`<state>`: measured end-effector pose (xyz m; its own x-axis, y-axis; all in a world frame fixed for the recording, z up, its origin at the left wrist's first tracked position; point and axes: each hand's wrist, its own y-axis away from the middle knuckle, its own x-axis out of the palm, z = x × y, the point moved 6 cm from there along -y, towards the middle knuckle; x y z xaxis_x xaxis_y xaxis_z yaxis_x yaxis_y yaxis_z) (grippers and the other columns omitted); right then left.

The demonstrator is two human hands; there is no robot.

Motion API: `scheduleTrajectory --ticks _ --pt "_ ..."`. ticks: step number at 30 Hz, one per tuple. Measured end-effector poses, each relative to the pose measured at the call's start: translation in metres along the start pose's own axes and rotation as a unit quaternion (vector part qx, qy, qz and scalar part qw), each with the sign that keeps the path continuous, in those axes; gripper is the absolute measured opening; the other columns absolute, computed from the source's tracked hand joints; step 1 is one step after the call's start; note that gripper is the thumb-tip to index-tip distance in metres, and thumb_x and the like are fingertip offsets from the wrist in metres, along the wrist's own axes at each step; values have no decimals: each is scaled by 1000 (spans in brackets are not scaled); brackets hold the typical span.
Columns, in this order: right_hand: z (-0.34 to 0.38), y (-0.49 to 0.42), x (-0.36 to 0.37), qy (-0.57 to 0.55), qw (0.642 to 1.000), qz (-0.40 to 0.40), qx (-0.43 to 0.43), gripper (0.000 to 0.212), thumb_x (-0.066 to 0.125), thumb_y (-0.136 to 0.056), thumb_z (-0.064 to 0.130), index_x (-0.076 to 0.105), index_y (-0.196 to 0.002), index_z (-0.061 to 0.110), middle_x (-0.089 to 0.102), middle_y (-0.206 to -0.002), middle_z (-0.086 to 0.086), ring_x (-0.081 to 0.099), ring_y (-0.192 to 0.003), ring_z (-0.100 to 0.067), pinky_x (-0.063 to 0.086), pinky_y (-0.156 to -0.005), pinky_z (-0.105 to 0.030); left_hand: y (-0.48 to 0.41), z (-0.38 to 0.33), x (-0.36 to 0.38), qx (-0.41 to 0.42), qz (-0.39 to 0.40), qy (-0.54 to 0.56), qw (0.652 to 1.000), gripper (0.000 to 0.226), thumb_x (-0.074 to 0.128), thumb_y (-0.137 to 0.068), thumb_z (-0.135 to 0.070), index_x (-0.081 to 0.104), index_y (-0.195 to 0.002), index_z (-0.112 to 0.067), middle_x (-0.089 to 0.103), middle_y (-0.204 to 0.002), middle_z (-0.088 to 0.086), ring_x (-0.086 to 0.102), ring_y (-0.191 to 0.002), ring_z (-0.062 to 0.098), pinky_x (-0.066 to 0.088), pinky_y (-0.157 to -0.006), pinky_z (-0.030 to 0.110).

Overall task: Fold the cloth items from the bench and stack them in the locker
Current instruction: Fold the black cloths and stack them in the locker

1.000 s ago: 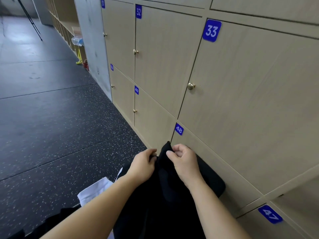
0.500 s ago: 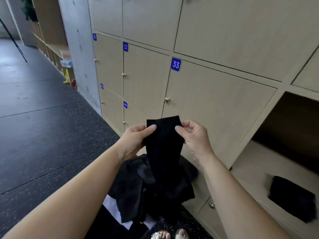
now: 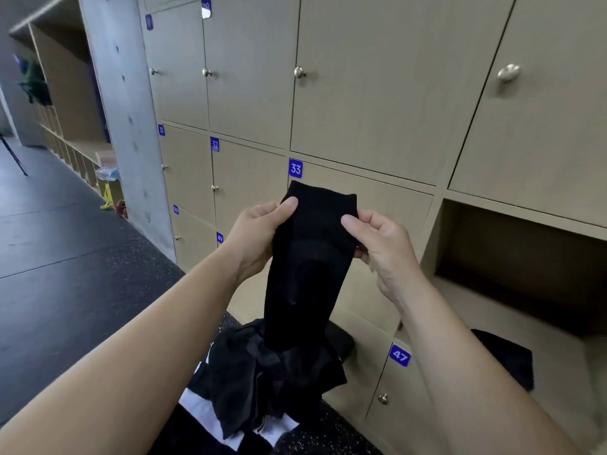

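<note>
Here, held cloth (image 3: 312, 257): a black fabric piece folded into a long narrow band. It hangs upright in front of the locker door marked 33 (image 3: 394, 198). Its top edge is straight, and its lower end reaches down to the pile.
Left hand (image 3: 259, 231): the thumb lies on the front of the band's upper left edge, with the fingers curled behind it, pinching.
Right hand (image 3: 377, 238): the thumb presses the upper right edge, with the fingers curled behind, pinching too.
Cloth pile (image 3: 272, 372): crumpled dark garments lie low in view, under the band. White fabric (image 3: 203, 402) shows beneath them. What they lie on is hidden.
Open locker (image 3: 512, 244): a doorless compartment to the right of door 33 and above the door marked 47 (image 3: 394, 379). It is dark at the back and has a pale floor.
Folded black item (image 3: 505, 359): it lies flat on the open locker's floor near the front, partly hidden behind the right forearm.
Edges: the open locker's left wall stands just beside the right hand, and its front lip runs behind the right forearm.
Open room: there is free space inside the compartment above the folded item. The dark speckled floor (image 3: 65, 257) stretches away on the left. A concrete pillar (image 3: 128, 110) stands well apart at the far end of the lockers.
</note>
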<state>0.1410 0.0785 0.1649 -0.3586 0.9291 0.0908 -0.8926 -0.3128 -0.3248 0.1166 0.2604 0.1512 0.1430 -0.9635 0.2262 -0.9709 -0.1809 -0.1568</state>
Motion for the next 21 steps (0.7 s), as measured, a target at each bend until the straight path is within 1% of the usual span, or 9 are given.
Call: scheduleTrajectory --ticks 3,5,8,11,13,14,17,19,21 --pt "-10 20 7 66 992 91 58 15 74 -79 24 68 -91 17 67 -75 8 57 -63 -3 38 -53 -18 4 -15 17 10 6 28 1000 48 58 -96 -30 58 -124 9 64 -122 25 64 -107 32 48 -103 47" --pt "-18 32 12 78 986 122 88 11 74 -80 12 68 -90 12 68 -74 8 57 -59 2 38 -50 -11 5 -20 24 12 10 38 999 50 58 -96 -30 56 -126 10 63 -124 26 64 -107 32 48 -104 47" --pt "-22 38 10 57 990 98 90 8 69 -83 1 69 -89 6 69 -72 6 62 -59 3 42 -51 -8 6 -22 26 11 8 56 998 44 56 -98 -29 60 -123 7 65 -122 24 66 -104 29 53 -98 42" --pt "-15 33 7 56 994 65 74 4 67 -87 8 70 -88 7 73 -77 0 68 -68 -5 49 -58 -15 11 -12 23 -23 10 58 998 47 55 -95 -41 66 -118 -2 70 -118 16 69 -104 23 56 -90 36" --pt "-12 28 3 55 995 45 72 10 64 -90 13 71 -92 7 74 -86 -5 70 -77 -12 56 -68 -21 18 4 20 -79 34 31 996 59 58 -84 -55 67 -118 -8 72 -114 13 69 -105 23 56 -88 35" --pt "-11 25 1 59 995 38 72 12 62 -92 15 71 -94 8 74 -89 -5 71 -80 -12 56 -72 -23 23 13 19 -102 43 17 994 61 62 -78 -57 69 -116 -9 72 -111 13 70 -103 24 56 -86 34" --pt "-11 21 -5 78 994 20 79 16 58 -95 18 71 -99 10 75 -95 -6 70 -85 -12 55 -76 -24 37 34 18 -132 54 20 990 42 70 -76 -37 72 -104 -6 73 -103 14 71 -90 21 58 -73 27" --pt "-14 22 -11 82 992 15 91 19 59 -95 20 70 -102 7 75 -96 -8 70 -86 -14 55 -77 -26 42 42 18 -129 56 25 990 33 72 -74 -24 70 -98 -2 72 -101 14 69 -86 20 57 -71 24" --pt "-14 28 -17 85 990 21 106 15 61 -93 20 71 -96 10 75 -85 -2 70 -75 -10 53 -63 -18 43 45 18 -108 54 12 993 26 72 -75 -19 64 -91 -2 70 -93 12 66 -82 19 56 -71 25"
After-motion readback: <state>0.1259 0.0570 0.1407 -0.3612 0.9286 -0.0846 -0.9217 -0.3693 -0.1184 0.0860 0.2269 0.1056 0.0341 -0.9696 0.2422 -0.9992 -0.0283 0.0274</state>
